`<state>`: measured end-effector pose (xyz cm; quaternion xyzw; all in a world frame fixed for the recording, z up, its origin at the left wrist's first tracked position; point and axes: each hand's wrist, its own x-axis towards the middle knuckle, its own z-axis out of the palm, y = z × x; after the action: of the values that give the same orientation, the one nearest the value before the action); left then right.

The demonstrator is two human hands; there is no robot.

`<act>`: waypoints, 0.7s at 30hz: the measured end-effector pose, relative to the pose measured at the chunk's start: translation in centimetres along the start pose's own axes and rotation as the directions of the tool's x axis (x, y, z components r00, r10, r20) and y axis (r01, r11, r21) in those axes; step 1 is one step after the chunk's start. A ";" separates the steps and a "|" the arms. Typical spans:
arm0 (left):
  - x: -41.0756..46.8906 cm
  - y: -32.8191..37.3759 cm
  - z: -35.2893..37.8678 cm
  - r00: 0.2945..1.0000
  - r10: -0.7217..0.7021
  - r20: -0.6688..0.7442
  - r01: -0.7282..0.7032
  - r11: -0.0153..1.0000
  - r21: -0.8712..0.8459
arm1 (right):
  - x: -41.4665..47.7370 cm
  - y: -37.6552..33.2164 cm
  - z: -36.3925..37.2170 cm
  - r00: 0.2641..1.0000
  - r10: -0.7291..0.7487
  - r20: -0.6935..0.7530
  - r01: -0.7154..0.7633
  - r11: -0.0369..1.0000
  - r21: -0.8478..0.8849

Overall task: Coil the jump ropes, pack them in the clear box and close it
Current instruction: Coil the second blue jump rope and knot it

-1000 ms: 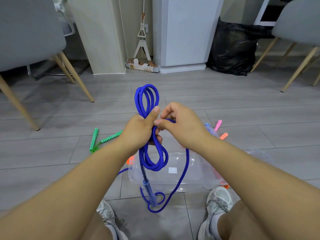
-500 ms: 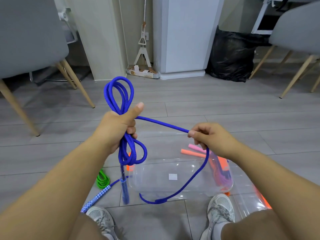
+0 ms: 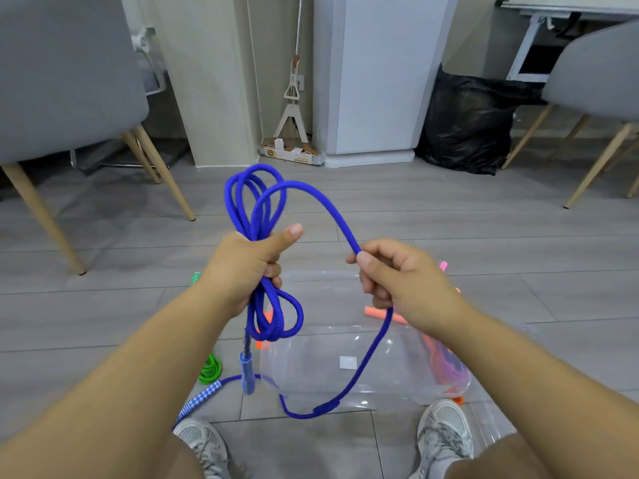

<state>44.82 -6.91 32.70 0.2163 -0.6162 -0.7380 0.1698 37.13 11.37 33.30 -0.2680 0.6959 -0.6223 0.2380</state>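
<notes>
My left hand (image 3: 246, 267) grips a bundle of blue jump rope (image 3: 254, 198) coils, with loops standing above the fist and hanging below it. One blue handle (image 3: 247, 375) dangles under the coils. My right hand (image 3: 401, 281) pinches the free strand, which arches from the coils to my fingers, then drops to the floor. The second checkered blue handle (image 3: 200, 399) lies by my left shoe. The clear box (image 3: 345, 382) sits open on the floor between my feet, with pink and orange ropes (image 3: 446, 364) at its right end.
A green rope (image 3: 209, 369) lies left of the box. A clear lid (image 3: 491, 426) lies at the right by my shoe. Grey chairs with wooden legs (image 3: 166, 181) stand left and right. A black bag (image 3: 466, 126) and a white cabinet (image 3: 373, 81) stand behind.
My right hand rose and moved toward the left hand, laying a new loop of blue rope over the coils. The left hand lifted slightly with the bundle.
</notes>
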 end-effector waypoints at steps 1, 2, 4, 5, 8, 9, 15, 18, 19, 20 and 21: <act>-0.1 -0.2 0.4 1.000 -0.014 0.005 0.014 1.000 0.013 | 0.1 -0.4 0.5 0.999 -0.016 -0.040 0.016 1.000 0.007; -0.2 -0.4 0.9 1.000 -0.021 0.002 0.021 1.000 0.023 | 0.4 -0.6 0.9 0.995 -0.029 -0.093 0.030 1.000 0.007; -0.2 -0.7 1.6 1.000 -0.019 -0.001 0.019 0.999 0.027 | 1.1 -0.9 1.4 0.980 -0.030 -0.197 0.032 0.999 0.007; -0.3 -0.8 1.9 1.000 -0.014 0.001 0.014 1.000 0.025 | 1.4 -0.9 1.5 0.972 -0.019 -0.232 0.023 1.000 0.016; -0.5 -0.9 2.6 1.000 0.013 0.019 -0.013 1.000 0.005 | 2.1 -0.8 2.1 0.964 -0.005 -0.265 0.001 1.000 -0.016; -0.6 -0.9 2.8 1.000 0.019 0.025 -0.019 1.000 -0.016 | 2.2 -0.7 2.3 0.964 -0.013 -0.264 0.002 0.999 -0.043; -0.5 -0.9 3.1 0.999 0.043 0.017 -0.042 0.997 -0.061 | 2.7 -0.3 2.9 0.965 -0.135 -0.223 0.083 0.970 -0.230; -0.3 -1.0 3.1 0.998 0.054 -0.014 -0.055 0.997 -0.059 | 2.5 -0.4 2.9 0.980 -0.134 -0.148 0.089 0.956 -0.280; -0.3 -1.0 3.0 0.998 0.058 -0.028 -0.060 0.997 -0.052 | 2.3 -0.5 2.9 0.985 -0.120 -0.120 0.084 0.959 -0.270; -0.2 -1.0 3.0 0.997 0.066 -0.037 -0.067 0.997 -0.041 | 2.2 -0.6 2.8 0.989 -0.106 -0.098 0.078 0.963 -0.258; -0.2 -0.9 2.9 0.997 0.073 -0.035 -0.074 0.997 -0.030 | 2.1 -0.6 2.7 0.992 -0.096 -0.086 0.072 0.966 -0.248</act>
<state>43.49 -4.25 32.23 0.2034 -0.6090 -0.7371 0.2107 37.46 7.91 33.57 -0.2939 0.7658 -0.5539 0.1423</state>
